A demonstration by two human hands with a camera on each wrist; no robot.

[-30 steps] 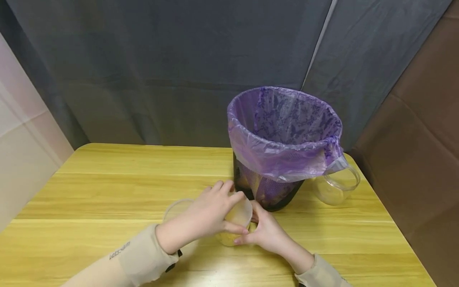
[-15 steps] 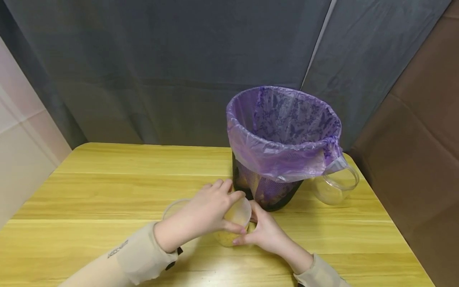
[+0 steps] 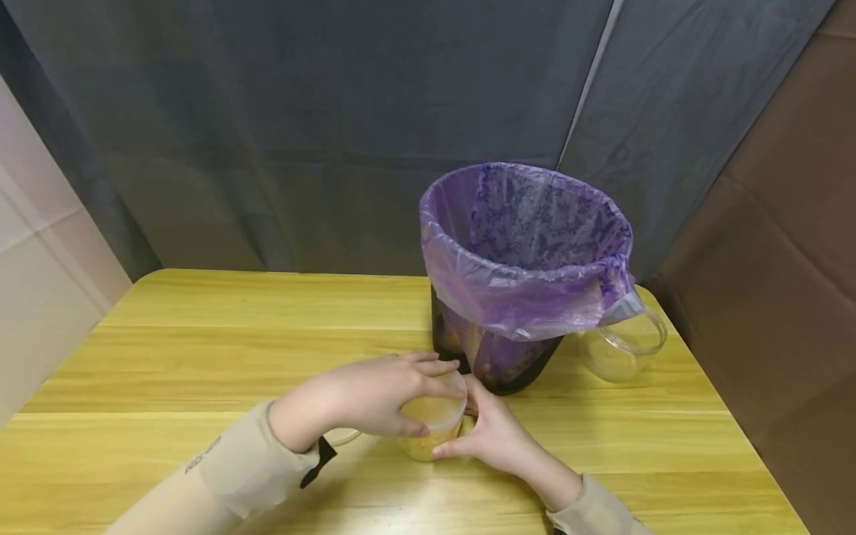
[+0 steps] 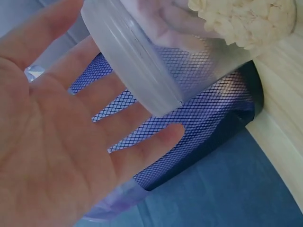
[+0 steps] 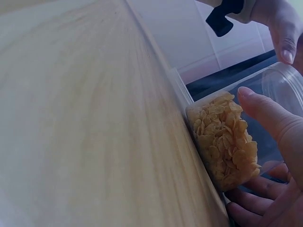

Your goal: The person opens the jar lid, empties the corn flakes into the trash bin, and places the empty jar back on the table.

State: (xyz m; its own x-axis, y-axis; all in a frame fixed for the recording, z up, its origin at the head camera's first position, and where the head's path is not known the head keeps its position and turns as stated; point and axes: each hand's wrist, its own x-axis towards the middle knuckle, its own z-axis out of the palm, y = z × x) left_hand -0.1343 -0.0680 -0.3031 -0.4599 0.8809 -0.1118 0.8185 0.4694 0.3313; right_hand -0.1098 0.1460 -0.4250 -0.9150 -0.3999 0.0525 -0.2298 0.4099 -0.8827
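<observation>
A clear plastic jar stands upright on the table, with pale yellow flakes filling its lower part. A translucent lid covers its top. My right hand grips the jar's right side between thumb and fingers. Over the lid lies my left hand, its fingers spread and straight in the left wrist view. In the right wrist view, the left thumb is at the lid's edge. The left forearm hides most of a clear round object, of which only a rim shows.
Right behind the jar stands a black mesh wastebasket lined with a purple bag. An uncovered clear jar sits right of it near the table's edge. Grey curtains hang behind the wooden table.
My left hand has loosened from the lid's rim; its fingers have straightened and its wrist has shifted left and lower. The right hand and the jar stay in place.
</observation>
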